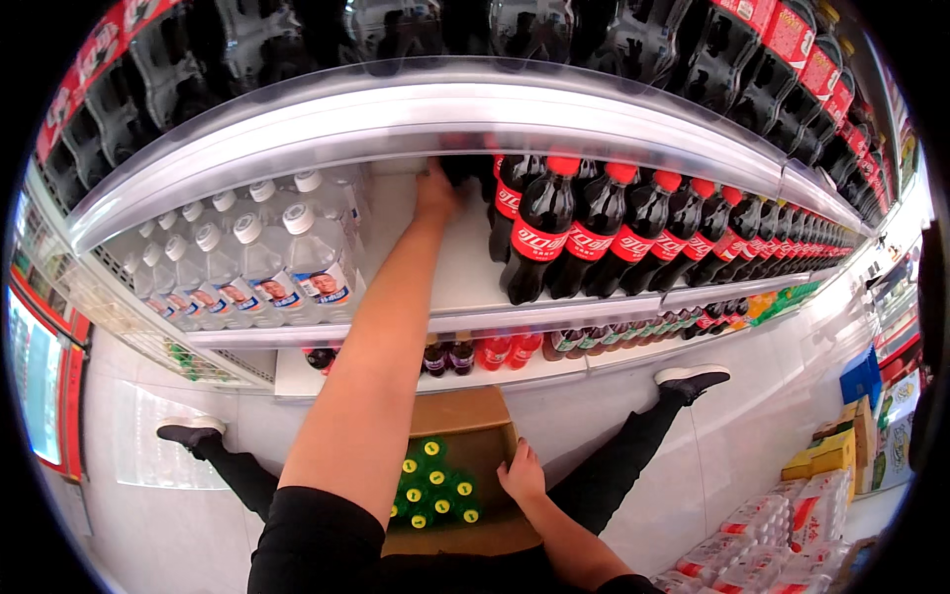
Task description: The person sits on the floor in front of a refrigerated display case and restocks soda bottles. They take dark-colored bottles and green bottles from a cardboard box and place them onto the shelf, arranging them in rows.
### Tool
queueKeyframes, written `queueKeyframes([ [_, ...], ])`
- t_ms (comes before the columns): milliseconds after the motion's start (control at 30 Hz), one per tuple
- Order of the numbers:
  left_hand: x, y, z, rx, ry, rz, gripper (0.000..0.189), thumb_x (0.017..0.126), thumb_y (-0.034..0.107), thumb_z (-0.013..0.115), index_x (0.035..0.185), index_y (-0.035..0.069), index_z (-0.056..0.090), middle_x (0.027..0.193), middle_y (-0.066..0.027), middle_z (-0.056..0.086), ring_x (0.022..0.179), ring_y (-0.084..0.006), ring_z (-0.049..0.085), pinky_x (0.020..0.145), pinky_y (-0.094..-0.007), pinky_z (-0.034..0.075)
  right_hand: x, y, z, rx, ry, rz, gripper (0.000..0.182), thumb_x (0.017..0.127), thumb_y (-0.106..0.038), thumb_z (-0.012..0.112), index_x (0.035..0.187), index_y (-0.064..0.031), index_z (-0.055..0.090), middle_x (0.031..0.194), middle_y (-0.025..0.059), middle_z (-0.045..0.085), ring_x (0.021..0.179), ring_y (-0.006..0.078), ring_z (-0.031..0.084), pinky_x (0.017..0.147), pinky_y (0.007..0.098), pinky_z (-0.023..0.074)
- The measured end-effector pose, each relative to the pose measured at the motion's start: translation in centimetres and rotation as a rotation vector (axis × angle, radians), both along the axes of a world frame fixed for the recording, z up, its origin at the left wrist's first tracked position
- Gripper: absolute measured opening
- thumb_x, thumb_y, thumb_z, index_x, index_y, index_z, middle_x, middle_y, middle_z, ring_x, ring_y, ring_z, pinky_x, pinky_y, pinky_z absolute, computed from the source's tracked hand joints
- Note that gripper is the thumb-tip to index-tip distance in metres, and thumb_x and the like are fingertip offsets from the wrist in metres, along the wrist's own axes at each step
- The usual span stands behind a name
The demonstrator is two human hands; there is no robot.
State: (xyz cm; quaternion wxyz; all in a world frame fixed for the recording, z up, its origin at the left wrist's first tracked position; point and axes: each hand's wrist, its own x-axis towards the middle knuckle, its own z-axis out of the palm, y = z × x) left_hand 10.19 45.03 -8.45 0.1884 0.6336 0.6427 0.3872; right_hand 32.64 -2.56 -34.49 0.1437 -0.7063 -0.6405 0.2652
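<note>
My left hand (438,194) reaches deep into a white shelf (467,275), in the gap between clear water bottles and cola bottles. Its fingers are in shadow beside a dark shape, so what it touches is hidden. The water bottles (315,260) have white caps and stand to its left. Coca-Cola bottles (538,237) with red caps and labels stand in rows to its right. On the floor, between my legs, sits an open cardboard box (460,412) holding several green bottles (436,477) with yellow caps. My right hand (522,471) rests at the right edge of this box.
Large dark bottles (386,30) fill the shelf above, behind a clear front rail (475,96). Smaller drink bottles (505,349) line the bottom shelf. Shrink-wrapped bottle packs (764,527) and cartons (820,454) stand at the right. A red-framed cooler (70,401) is at the left.
</note>
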Motion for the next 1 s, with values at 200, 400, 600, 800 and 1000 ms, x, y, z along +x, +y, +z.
queueKeyframes([
  [200,0.1,-6.4,3.5,-0.192,-0.008,-0.073,0.102,0.083,0.024,0.083,0.162,0.0,0.023,0.155,-0.0385,0.041,0.141,-0.0488,0.049,0.115,-0.0491,0.046,0.1,0.2,0.0,-0.02,-0.022,-0.019,0.073,0.088,-0.019,0.072,0.146,0.0049,0.036,0.123,0.0328,0.059,0.115,0.0493,0.06,0.097,0.0549,0.0536],
  [400,1.5,-22.1,2.7,0.606,-0.046,-0.263,0.056,0.087,0.008,0.071,0.139,-0.003,0.055,0.152,-0.0303,0.048,0.136,-0.0486,0.053,0.115,-0.0493,0.046,0.1,-0.3,0.1,0.009,0.017,-0.039,0.075,0.088,-0.015,0.069,0.15,0.0071,0.031,0.131,0.0345,0.055,0.119,0.0516,0.057,0.101,0.0555,0.0507],
  [600,-1.9,-43.1,-10.7,0.437,-0.117,-0.218,0.036,0.085,-0.001,0.069,0.12,-0.002,0.064,0.142,-0.0251,0.056,0.128,-0.0462,0.057,0.107,-0.0489,0.05,-1.0,-1.4,2.9,0.292,-0.349,0.341,0.08,0.082,-0.013,0.074,0.152,0.001,0.039,0.16,0.0302,0.031,0.148,0.0452,0.035,0.119,0.0573,0.0354],
  [800,-4.5,-53.2,-21.8,0.055,0.094,-0.125,0.038,0.082,0.002,0.07,0.119,0.001,0.064,0.14,-0.0239,0.054,0.135,-0.0464,0.05,0.114,-0.0624,0.038,-2.6,-2.1,2.4,0.415,-0.093,0.718,0.059,0.082,-0.007,0.067,0.139,-0.0026,0.053,0.143,0.0205,0.053,0.136,0.0415,0.049,0.117,0.0553,0.0391],
  [1000,-4.6,-53.6,-22.2,0.025,0.371,-0.158,0.044,0.082,0.013,0.073,0.124,0.004,0.064,0.147,-0.0215,0.05,0.144,-0.045,0.043,0.118,-0.0625,0.034,-3.7,-1.6,2.0,-0.075,0.167,0.646,0.048,0.087,-0.015,0.072,0.132,-0.0058,0.059,0.128,0.0216,0.064,0.118,0.0429,0.063,0.1,0.0484,0.0541],
])
